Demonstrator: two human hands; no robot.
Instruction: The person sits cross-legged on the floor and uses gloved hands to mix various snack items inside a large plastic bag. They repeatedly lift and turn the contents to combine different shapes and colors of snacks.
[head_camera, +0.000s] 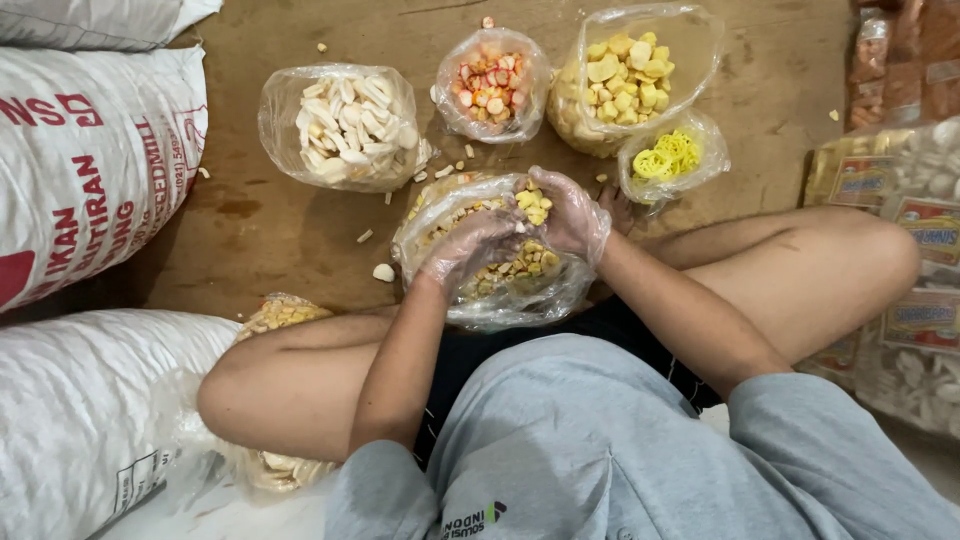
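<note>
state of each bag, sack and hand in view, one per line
left hand: gloved, inside the centre bag
right hand: gloved, holding yellow pieces over the centre bag
centre bag: open, part full of mixed crackers
white cracker bag: open, full
red-and-white cracker bag: open
yellow cracker bag: open
small yellow-coil bag: open
white sacks: lying on their sides

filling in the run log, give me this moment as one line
left hand: gloved, in mixed cracker bag | right hand: gloved, holds yellow pieces over it | four open bags behind
</note>
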